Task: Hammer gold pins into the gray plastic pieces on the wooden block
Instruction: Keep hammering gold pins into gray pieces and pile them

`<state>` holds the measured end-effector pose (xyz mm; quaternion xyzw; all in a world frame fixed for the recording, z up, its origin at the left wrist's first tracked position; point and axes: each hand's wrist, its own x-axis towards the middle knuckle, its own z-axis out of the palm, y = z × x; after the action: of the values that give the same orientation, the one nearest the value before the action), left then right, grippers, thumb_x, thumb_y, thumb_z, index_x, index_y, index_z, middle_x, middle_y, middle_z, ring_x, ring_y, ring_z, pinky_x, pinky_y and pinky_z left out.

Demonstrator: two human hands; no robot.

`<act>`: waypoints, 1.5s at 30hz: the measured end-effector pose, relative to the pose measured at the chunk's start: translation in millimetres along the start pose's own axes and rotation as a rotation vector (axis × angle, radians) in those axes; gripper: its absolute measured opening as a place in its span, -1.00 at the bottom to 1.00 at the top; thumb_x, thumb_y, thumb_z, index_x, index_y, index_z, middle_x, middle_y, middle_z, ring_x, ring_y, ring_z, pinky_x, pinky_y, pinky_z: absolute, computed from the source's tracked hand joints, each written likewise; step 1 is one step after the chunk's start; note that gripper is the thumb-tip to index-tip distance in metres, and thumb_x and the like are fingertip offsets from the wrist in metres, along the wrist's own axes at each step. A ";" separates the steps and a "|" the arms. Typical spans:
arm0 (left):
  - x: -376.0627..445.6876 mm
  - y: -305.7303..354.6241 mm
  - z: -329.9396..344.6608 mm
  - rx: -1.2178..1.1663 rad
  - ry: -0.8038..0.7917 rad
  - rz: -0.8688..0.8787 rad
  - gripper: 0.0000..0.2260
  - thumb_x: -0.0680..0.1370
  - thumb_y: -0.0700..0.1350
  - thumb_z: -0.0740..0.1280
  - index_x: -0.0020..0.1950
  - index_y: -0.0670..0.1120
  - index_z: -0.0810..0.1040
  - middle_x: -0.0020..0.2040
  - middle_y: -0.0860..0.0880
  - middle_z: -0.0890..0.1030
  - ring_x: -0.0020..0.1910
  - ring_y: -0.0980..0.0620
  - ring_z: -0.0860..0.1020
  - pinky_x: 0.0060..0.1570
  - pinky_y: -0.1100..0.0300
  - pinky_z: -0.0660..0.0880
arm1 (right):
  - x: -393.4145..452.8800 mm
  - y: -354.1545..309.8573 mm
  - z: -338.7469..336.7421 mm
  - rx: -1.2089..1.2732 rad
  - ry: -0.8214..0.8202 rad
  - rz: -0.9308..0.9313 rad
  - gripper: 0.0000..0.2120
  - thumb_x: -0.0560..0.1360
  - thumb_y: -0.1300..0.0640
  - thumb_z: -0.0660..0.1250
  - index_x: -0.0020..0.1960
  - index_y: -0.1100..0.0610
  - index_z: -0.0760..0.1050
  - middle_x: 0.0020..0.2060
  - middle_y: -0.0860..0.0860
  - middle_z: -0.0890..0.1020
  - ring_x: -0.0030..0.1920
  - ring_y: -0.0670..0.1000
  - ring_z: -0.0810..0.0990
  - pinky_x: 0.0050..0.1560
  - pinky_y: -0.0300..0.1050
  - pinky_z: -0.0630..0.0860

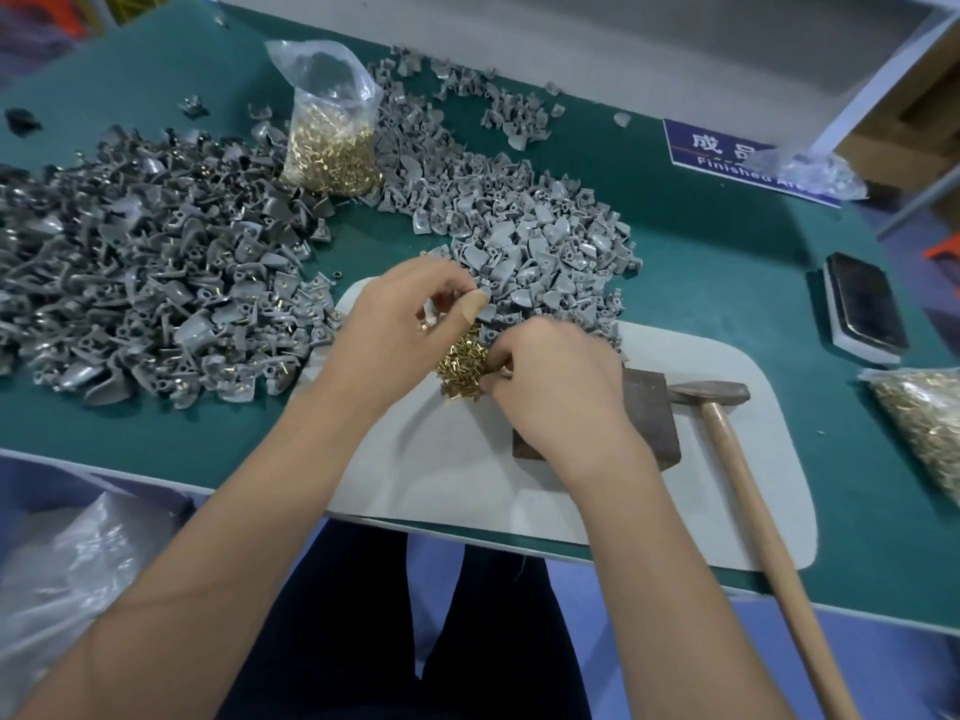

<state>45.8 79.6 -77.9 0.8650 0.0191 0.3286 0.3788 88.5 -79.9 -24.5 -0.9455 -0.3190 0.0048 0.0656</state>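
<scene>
Hands first: I see my left hand (405,314) raised over the white mat (467,475), fingers curled, pinching one gray plastic piece (430,310) between thumb and fingertips. My right hand (550,387) rests low on the mat, its fingertips curled into the small heap of gold pins (460,368) just in front of it; whether it actually has a pin pinched I cannot tell, since the fingers hide their own tips. The wooden block (649,407) sits on the mat directly beside and partly under that right hand, with nothing visible on its exposed top. A hammer (727,449) lies touching the block's right edge, its head near the block and its wooden handle running toward me off the table edge. A light gray pile of plastic pieces (545,252) spills onto the mat's far edge; a darker pile (156,283) spreads to the left on the green table (727,283). A clear bag of pins (330,132) stands between the piles. A phone (865,304) lies far right.
</scene>
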 end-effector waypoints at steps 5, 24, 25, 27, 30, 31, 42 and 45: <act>-0.6 2.1 -0.1 -0.018 0.021 -0.027 -0.91 0.58 -0.13 0.40 -0.12 -0.02 0.57 -0.21 0.14 0.55 -0.19 0.12 0.48 -0.18 0.34 0.38 | -1.2 -4.0 3.7 0.047 0.019 0.023 -0.91 0.50 0.06 0.41 -0.06 -0.10 0.67 -0.14 -0.06 0.68 0.04 0.09 0.60 -0.04 -0.05 0.33; -1.8 14.2 4.0 -0.202 0.095 -0.093 -0.81 0.53 0.00 0.48 0.14 0.13 0.66 -0.04 0.33 0.67 -0.06 0.25 0.64 0.02 0.36 0.55 | -9.7 83.3 -30.9 0.549 0.250 0.066 -0.89 0.61 0.11 0.38 0.03 -0.01 0.69 -0.13 -0.20 0.69 -0.11 -0.17 0.60 -0.01 -0.27 0.48; -2.2 16.1 4.7 -0.199 0.101 -0.088 -0.83 0.54 0.01 0.47 0.12 0.14 0.66 -0.04 0.34 0.67 -0.08 0.24 0.65 -0.01 0.36 0.56 | -10.7 92.0 -31.9 0.588 0.253 0.071 -0.91 0.59 0.09 0.41 -0.05 -0.05 0.68 -0.20 -0.22 0.69 -0.16 -0.18 0.60 -0.07 -0.29 0.48; -3.1 18.0 7.1 -0.183 0.102 -0.104 -0.86 0.55 -0.01 0.45 0.10 0.12 0.64 -0.02 0.32 0.67 -0.06 0.24 0.65 -0.03 0.35 0.58 | -13.7 105.5 -31.7 0.692 0.250 0.049 -0.87 0.56 0.09 0.46 -0.15 -0.08 0.63 -0.30 -0.24 0.66 -0.26 -0.21 0.57 -0.18 -0.33 0.46; -3.8 20.0 11.4 -0.156 0.093 -0.136 -0.87 0.58 -0.02 0.43 0.10 0.16 0.58 -0.01 0.29 0.67 -0.05 0.26 0.63 -0.06 0.31 0.57 | -17.1 117.9 -27.2 0.780 0.281 -0.014 -0.87 0.55 0.14 0.46 -0.13 -0.05 0.63 -0.30 -0.25 0.64 -0.29 -0.23 0.54 -0.24 -0.36 0.44; -3.6 21.1 12.2 -0.136 0.087 -0.141 -0.86 0.59 0.00 0.42 0.10 0.20 0.56 -0.02 0.29 0.66 -0.06 0.26 0.62 -0.07 0.30 0.55 | -17.2 120.5 -23.9 0.812 0.296 -0.021 -0.89 0.55 0.15 0.46 -0.11 -0.03 0.65 -0.29 -0.24 0.65 -0.28 -0.23 0.54 -0.24 -0.34 0.46; 0.9 64.1 20.9 -0.106 -0.184 -0.063 -0.90 0.61 -0.05 0.39 0.08 0.15 0.57 0.03 0.25 0.64 0.08 0.20 0.59 0.04 0.26 0.51 | -0.9 118.1 6.5 0.955 0.296 -0.137 -0.77 0.52 0.27 0.46 0.03 -0.06 0.66 -0.12 -0.07 0.72 -0.09 -0.02 0.67 0.01 -0.17 0.55; -8.5 82.9 28.6 -0.035 -0.242 -0.090 -0.94 0.57 0.04 0.41 0.03 0.12 0.64 0.00 0.23 0.62 0.10 0.17 0.54 0.11 0.12 0.48 | -3.5 117.1 4.6 1.067 0.300 -0.118 -0.82 0.47 0.29 0.54 0.01 0.07 0.69 -0.19 -0.03 0.73 -0.16 -0.05 0.68 -0.03 -0.22 0.57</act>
<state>37.9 -0.2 -41.4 0.8899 0.0061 0.2047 0.4076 156.0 -173.7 -44.0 -0.7521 -0.3121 0.0271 0.5799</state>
